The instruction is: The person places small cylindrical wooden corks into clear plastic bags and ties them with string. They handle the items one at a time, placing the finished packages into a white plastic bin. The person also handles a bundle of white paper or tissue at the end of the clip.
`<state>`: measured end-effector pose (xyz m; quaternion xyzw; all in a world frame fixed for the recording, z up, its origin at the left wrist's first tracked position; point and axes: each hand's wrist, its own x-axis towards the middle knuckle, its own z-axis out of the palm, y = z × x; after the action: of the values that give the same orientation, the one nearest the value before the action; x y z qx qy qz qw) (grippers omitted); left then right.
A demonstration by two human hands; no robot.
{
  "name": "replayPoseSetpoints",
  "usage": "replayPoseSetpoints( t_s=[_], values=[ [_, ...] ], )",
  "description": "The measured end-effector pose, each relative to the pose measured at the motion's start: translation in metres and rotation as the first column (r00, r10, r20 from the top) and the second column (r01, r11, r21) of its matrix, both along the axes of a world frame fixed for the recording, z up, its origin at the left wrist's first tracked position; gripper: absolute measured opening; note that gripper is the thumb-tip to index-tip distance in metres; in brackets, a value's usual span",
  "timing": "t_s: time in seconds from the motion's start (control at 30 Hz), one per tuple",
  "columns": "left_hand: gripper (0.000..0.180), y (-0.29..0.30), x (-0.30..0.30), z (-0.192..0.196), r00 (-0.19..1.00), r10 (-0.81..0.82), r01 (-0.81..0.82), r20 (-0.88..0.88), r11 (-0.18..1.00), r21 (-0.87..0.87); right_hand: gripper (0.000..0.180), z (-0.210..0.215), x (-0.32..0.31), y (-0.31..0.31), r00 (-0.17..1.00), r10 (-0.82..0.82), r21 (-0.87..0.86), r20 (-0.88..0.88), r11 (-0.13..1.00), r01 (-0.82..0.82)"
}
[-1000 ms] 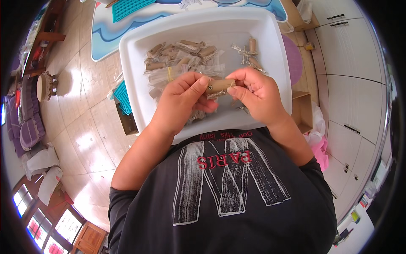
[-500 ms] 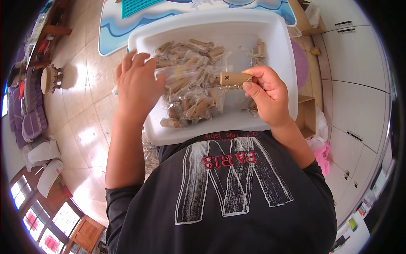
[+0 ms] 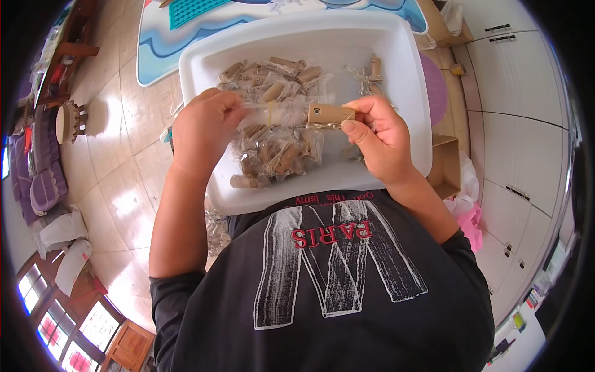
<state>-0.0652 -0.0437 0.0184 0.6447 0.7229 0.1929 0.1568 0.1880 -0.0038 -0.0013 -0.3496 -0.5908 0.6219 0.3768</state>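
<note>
A brown cardboard-coloured roll [image 3: 326, 113] with a small dark square mark lies level above the white tub [image 3: 204, 53]. The thumb and fingers of my right hand [image 3: 379, 136] pinch its right end, with thin string showing along its lower side. To its left stretches a clear plastic bag [image 3: 273, 114] with a yellowish band across it; whether the roll is inside the bag I cannot tell. My left hand [image 3: 207, 127], its fingers drawn together, grips the bag's left end. Below both hands, a heap of similar rolls in clear bags [image 3: 279, 158] fills the tub's left part.
At the tub's right side lie a few unbagged rolls with string [image 3: 375, 67]. A blue-and-white table [image 3: 155, 56] with a teal mat [image 3: 195, 11] stands beyond the tub. An open cardboard box [image 3: 446, 164] sits to the right, before white cabinets [image 3: 514, 124]. A stool [image 3: 68, 123] is on the left.
My left hand has gone from spread fingers to closed on the bag's left end. The roll and my right hand have shifted slightly left in the picture, as has the tub.
</note>
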Motion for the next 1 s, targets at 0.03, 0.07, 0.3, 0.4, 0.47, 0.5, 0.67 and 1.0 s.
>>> replayPoseSetpoints(
  t_s=[0.03,0.07,0.3,0.4,0.47,0.5,0.67,1.0],
  values=[
    [0.016,-0.001,-0.003,-0.004,0.997,-0.056,0.061,-0.054,0.994,0.093,0.012,-0.001,0.0,0.0,0.999,0.013,0.004,0.03,1.0,-0.013],
    [0.016,-0.001,-0.004,-0.006,0.988,-0.106,0.125,-0.112,0.975,0.181,0.012,-0.001,0.001,0.0,0.998,0.021,0.02,0.056,1.0,-0.023],
    [0.015,-0.002,-0.001,-0.01,0.99,0.072,-0.059,0.122,0.992,-0.107,0.013,0.003,0.004,-0.003,0.984,0.009,0.206,0.178,0.977,-0.046],
    [0.018,-0.001,-0.001,-0.012,0.998,0.043,-0.038,0.048,0.994,-0.107,0.013,0.003,0.004,-0.003,0.985,-0.009,0.236,0.17,0.971,-0.031],
    [0.019,-0.002,-0.002,-0.011,0.999,0.013,-0.019,-0.036,0.986,-0.164,0.013,0.003,0.004,-0.002,0.987,-0.015,0.25,0.162,0.968,-0.026],
    [0.018,-0.003,-0.002,-0.008,0.989,-0.026,0.006,-0.146,0.991,-0.137,0.012,0.002,0.004,-0.002,0.987,-0.017,0.254,0.163,0.967,-0.026],
    [0.015,-0.001,0.001,0.005,0.909,0.03,-0.074,-0.415,0.993,-0.088,0.013,0.002,0.002,-0.003,0.991,-0.014,0.212,0.134,0.977,-0.015],
    [0.012,-0.004,-0.007,0.023,0.985,0.034,-0.029,-0.169,0.999,0.036,0.018,0.003,0.001,0.002,0.996,-0.061,0.012,-0.065,0.998,0.061]
  ],
)
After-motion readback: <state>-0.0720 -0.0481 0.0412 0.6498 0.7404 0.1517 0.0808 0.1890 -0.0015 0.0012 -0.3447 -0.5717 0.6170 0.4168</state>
